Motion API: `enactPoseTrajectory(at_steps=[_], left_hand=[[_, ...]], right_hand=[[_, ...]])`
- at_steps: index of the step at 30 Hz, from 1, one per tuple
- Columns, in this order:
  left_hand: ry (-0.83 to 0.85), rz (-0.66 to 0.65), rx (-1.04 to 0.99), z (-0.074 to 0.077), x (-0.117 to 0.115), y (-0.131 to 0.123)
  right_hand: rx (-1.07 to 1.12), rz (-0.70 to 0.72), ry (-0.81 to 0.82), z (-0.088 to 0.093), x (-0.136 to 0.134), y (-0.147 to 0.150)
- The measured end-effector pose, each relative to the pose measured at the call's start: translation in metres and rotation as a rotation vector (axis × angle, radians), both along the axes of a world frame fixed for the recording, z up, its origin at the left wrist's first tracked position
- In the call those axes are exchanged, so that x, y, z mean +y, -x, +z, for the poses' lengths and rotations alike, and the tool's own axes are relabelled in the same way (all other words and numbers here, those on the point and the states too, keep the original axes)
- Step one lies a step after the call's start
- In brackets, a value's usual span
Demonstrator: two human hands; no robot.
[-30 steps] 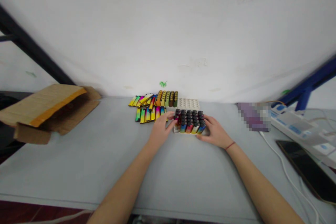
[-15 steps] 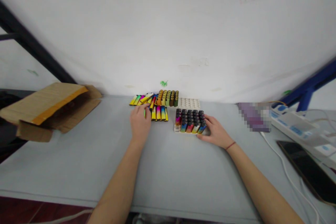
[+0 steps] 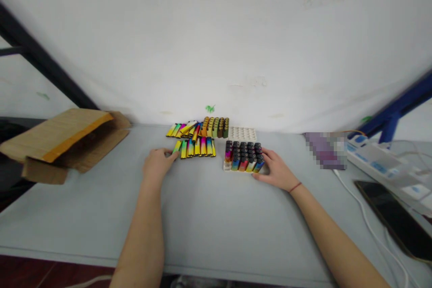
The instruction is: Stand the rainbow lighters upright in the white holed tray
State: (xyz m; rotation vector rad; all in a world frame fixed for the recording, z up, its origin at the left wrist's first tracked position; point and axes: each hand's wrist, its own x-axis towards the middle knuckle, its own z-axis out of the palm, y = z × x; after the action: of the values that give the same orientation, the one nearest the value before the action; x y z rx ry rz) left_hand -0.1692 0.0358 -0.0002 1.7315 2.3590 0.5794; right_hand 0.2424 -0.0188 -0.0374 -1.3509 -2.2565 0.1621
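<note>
My left hand [image 3: 158, 164] is at the left end of a row of lighters, with thumb and fingers closed on a yellow-green lighter [image 3: 177, 146]. To its right several shiny multicoloured lighters [image 3: 199, 147] lie side by side, and more lie loosely behind them. A white tray [image 3: 227, 167] holds black-topped coloured lighters [image 3: 243, 157] upright, with a gap at its front left corner. Around the tray's right end, my right hand [image 3: 277, 171] has its thumb at the front and fingers at the side.
Against the wall stand a block of upright gold-and-green lighters [image 3: 216, 127] and a white tray with holes [image 3: 242, 133]. An open cardboard box [image 3: 67, 137] lies on the left. On the right are a phone [image 3: 391, 216], a white cable [image 3: 357, 202] and a power strip [image 3: 378, 164].
My left hand has moved left from over the lighters to the end of the row, uncovering more of them. My right hand stays at the tray.
</note>
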Motion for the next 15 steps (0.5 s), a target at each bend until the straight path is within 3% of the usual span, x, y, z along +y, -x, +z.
enactPoseTrajectory(at_steps=[3,6,11,15], left_hand=[[0.071,0.018,-0.03,0.001,0.001,0.003],[0.008,0.066,-0.087,0.005,0.0,0.002],[-0.364,0.124,-0.25,0.021,-0.007,-0.014],[-0.659,0.128,-0.524,0.029,-0.007,-0.028]], right_hand=[[-0.001,-0.001,-0.002,0.0,0.0,0.0],[-0.002,0.005,-0.001,-0.001,0.0,-0.001],[-0.005,-0.002,0.001,0.0,0.0,-0.001],[-0.001,0.006,0.001,0.0,0.0,0.0]])
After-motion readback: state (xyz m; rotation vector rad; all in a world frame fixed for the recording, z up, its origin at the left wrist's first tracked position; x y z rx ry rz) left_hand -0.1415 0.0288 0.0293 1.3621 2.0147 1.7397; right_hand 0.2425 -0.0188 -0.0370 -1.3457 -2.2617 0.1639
